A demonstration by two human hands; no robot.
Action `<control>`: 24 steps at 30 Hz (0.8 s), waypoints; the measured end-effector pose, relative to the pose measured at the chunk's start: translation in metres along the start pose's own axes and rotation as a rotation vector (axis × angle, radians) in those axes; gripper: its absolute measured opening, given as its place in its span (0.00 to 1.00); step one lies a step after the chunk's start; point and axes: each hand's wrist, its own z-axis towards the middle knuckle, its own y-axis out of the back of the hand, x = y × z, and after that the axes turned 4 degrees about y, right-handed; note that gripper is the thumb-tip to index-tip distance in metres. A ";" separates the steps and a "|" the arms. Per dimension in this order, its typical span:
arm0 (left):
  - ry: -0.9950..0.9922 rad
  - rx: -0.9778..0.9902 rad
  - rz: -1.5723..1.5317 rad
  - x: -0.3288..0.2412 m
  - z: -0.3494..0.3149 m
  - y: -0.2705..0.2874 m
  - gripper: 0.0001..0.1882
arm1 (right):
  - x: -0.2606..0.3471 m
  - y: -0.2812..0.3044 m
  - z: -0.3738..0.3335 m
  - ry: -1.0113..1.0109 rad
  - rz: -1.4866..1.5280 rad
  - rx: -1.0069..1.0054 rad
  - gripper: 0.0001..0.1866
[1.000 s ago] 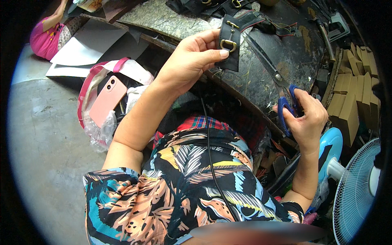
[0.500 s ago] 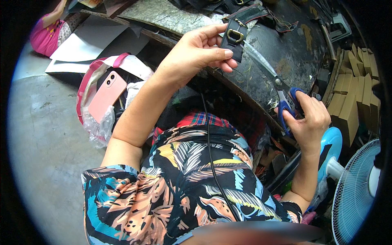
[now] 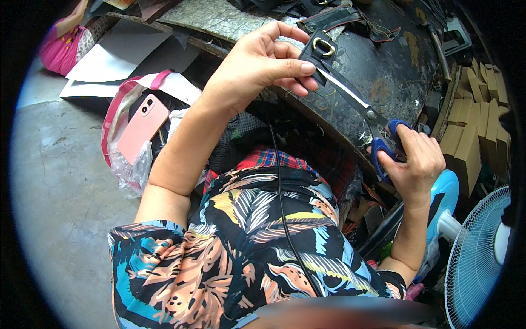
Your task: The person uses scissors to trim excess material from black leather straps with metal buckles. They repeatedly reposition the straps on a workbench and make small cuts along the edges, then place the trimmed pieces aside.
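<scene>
Up over the bench edge, my left hand (image 3: 263,66) pinches a short black strap piece (image 3: 313,55) between thumb and fingers. A brass-coloured D-shaped ring (image 3: 330,48) sits on that piece. My right hand (image 3: 415,164) has its thumb and fingers through the blue handles of large metal scissors (image 3: 371,114). The blades point up and left, parted slightly, and their tips reach the strap piece beside my left thumb. Behind it, another black strap (image 3: 329,20) with reddish edging lies on the bench.
The dark, scuffed workbench (image 3: 392,60) carries pale scraps and more black straps. A bag (image 3: 109,123) with a pink phone (image 3: 143,129) is at left. Folded brown cardboard (image 3: 463,134) and a fan (image 3: 476,257) stand at right. A person in pink (image 3: 59,50) is far left.
The strap piece has turned in my left fingers, and its ring now faces differently. The scissor blades have rotated slightly and their tips shifted down along the piece.
</scene>
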 end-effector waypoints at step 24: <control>0.040 0.082 -0.111 0.000 0.000 0.000 0.26 | 0.011 -0.003 0.001 -0.085 0.155 0.045 0.22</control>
